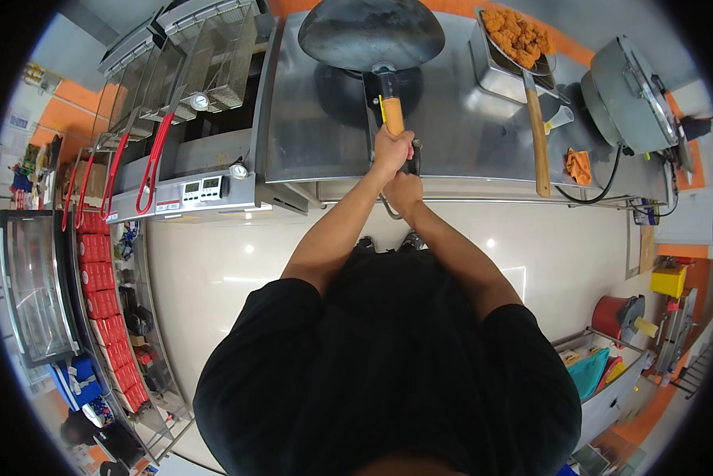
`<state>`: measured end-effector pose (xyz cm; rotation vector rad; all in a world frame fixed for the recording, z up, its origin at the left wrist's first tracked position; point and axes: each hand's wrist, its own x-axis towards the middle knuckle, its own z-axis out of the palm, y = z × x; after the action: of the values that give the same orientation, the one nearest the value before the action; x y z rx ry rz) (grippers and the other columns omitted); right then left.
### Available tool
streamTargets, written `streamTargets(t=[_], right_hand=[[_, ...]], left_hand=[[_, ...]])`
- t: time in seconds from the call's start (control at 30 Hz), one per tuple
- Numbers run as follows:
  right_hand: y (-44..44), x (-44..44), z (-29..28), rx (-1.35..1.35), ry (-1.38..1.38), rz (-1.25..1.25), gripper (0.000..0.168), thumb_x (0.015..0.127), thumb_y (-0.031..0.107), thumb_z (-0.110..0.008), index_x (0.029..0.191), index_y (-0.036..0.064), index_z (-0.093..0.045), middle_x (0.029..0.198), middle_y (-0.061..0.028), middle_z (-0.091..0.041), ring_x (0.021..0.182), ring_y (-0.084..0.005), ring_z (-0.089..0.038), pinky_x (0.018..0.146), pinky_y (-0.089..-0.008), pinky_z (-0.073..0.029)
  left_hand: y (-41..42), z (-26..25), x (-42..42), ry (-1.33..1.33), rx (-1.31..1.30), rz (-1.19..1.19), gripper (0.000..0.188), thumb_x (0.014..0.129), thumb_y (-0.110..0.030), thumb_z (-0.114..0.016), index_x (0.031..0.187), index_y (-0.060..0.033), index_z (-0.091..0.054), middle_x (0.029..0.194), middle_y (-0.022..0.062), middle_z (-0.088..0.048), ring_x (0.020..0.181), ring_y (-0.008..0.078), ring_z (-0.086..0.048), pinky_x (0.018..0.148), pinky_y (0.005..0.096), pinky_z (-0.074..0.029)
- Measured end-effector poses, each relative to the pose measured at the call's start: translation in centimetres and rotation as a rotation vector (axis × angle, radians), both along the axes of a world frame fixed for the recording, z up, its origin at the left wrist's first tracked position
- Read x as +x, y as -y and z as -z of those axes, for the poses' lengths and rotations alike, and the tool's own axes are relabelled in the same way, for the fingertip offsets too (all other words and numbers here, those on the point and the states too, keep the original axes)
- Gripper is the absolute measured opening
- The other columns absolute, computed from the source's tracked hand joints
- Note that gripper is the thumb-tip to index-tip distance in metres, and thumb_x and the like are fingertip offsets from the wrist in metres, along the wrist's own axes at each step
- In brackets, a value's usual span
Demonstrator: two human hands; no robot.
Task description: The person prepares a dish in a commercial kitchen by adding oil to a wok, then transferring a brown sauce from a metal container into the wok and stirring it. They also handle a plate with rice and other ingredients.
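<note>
My left hand (393, 150) grips the wooden handle (394, 113) of a dark metal wok (371, 33). The wok is at the top of the view, with its handle pointing towards me over a stainless steel counter (303, 137). Behind the handle, a dark round area (347, 98) shows on the steel. Closer to my body, my right hand (404, 189) is curled beside a black part (414, 162) at the counter's front edge. Its fingers are partly hidden, so its hold is unclear. A bent metal rod (390, 208) protrudes just below that edge.
Fried chicken pieces (517, 35) fill a wooden-handled strainer over a steel container (499, 80). An orange cloth (578, 166) and a lidded grey cooker (627, 98) stand right. Left is a deep fryer (210, 149) with wire baskets (225, 65) and red handles (156, 160). Red boxes (99, 275) line a shelf.
</note>
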<state>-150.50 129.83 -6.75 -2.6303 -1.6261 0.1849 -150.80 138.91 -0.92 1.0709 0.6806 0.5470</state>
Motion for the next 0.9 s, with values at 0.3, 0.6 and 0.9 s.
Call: streamTargets(t=[0.3,0.6,0.9], right_hand=[[-0.6,1.1,-0.7,0.143,-0.189,0.162,0.018,0.084,0.017,-0.053,0.087,0.002,-0.062,0.074,-0.0161,-0.068,0.068,-0.0343,-0.067,0.061,-0.0459,-0.054],[-1.4,0.9,2.2,0.492,-0.596,0.406,0.031,0.09,0.027,-0.049,0.095,-0.002,-0.058,0.079,-0.0243,-0.065,0.079,-0.0432,-0.063,0.071,-0.0526,-0.049],[-1.3,1.0,2.6,0.56,-1.141,0.551,0.037,0.095,0.028,-0.043,0.105,-0.007,-0.055,0.071,-0.0197,-0.065,0.056,-0.0266,-0.065,0.052,-0.0391,-0.049]], left_hand=[[-0.4,-0.5,-0.5,-0.068,0.01,0.019,0.019,0.081,-0.005,-0.061,0.09,-0.0021,-0.045,0.059,0.0036,-0.052,0.044,0.011,-0.05,0.04,0.0258,-0.042],[-0.4,-0.2,-0.4,-0.027,0.002,0.006,0.018,0.082,-0.004,-0.061,0.091,-0.0018,-0.045,0.06,0.0038,-0.051,0.045,0.0113,-0.051,0.039,0.0258,-0.041],[-0.3,-0.4,-0.5,-0.062,0.031,0.004,0.017,0.082,-0.006,-0.061,0.089,-0.0043,-0.045,0.06,0.0027,-0.05,0.044,0.0105,-0.048,0.039,0.0261,-0.039]])
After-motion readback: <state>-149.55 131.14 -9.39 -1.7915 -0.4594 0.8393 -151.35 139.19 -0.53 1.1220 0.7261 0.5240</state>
